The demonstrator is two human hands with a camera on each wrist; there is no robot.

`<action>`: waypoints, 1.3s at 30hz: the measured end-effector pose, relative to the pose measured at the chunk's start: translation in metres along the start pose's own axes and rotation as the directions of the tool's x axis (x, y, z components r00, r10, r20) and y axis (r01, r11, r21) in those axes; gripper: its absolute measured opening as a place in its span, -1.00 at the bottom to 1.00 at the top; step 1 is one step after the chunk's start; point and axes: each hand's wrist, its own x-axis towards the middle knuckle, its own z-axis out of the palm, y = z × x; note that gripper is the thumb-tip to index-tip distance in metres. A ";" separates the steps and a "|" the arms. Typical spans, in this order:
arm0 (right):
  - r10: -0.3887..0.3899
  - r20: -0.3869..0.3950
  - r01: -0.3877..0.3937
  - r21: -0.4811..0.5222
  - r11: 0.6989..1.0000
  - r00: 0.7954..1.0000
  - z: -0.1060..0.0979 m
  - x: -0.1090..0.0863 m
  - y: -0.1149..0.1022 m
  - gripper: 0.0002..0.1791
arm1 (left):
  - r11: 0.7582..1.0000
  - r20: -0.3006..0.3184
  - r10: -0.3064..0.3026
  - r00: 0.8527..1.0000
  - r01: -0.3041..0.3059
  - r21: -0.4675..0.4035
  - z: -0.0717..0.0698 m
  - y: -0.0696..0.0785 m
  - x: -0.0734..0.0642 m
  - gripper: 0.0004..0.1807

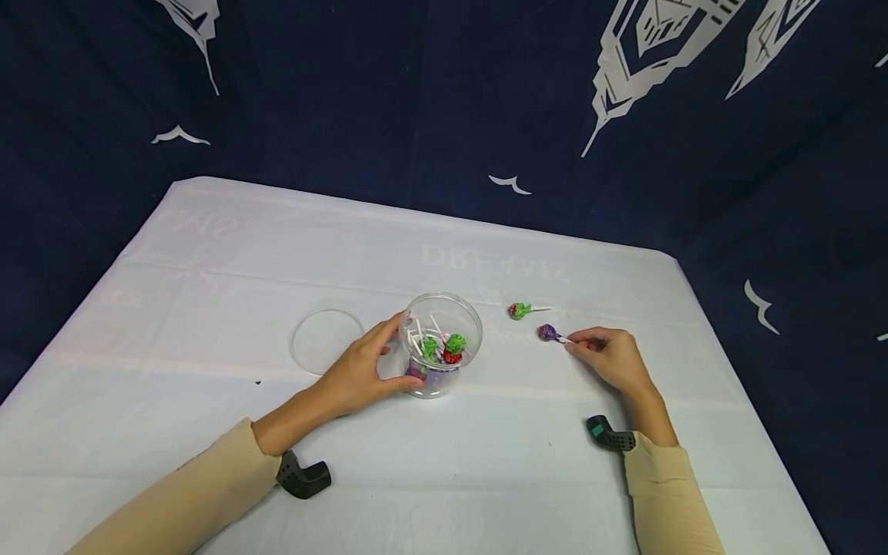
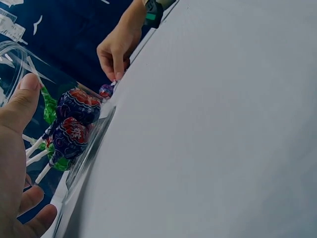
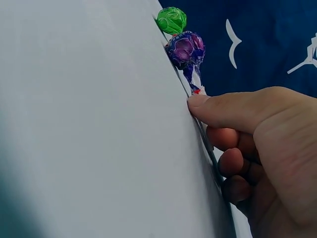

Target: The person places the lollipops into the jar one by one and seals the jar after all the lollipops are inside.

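Note:
A clear plastic jar (image 1: 432, 385) stands mid-table without a lid on it, with several wrapped lollipops inside, green, red and purple. My left hand (image 1: 361, 370) grips the jar's left side, thumb at the front and fingers behind. In the left wrist view two purple lollipops (image 2: 70, 138) show through the jar wall. To the right of the jar, my right hand (image 1: 610, 358) pinches the stick of a purple lollipop (image 3: 185, 49) between thumb and forefinger, low at the tabletop. Just beyond it lies a green and red lollipop (image 1: 519, 311), its stick pointing right.
A clear round lid or ring (image 1: 294, 347) lies flat left of the jar, near my left hand. The white cloth-covered table (image 1: 444, 478) ends at a dark blue patterned curtain (image 1: 388, 100) behind. A black wrist device (image 1: 304, 476) sits at each sleeve cuff.

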 end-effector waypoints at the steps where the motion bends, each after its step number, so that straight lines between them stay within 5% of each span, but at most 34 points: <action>1: -0.002 0.000 0.002 -0.006 1.000 1.000 0.000 0.000 0.000 -0.94 | 1.000 0.000 0.000 1.000 0.000 -0.001 0.000 0.000 0.000 0.09; 39: -0.111 -0.053 0.110 -0.022 0.994 0.992 -0.008 -0.003 -0.031 -0.95 | 1.000 -0.001 -0.005 1.000 0.005 -0.003 0.001 -0.001 0.000 0.08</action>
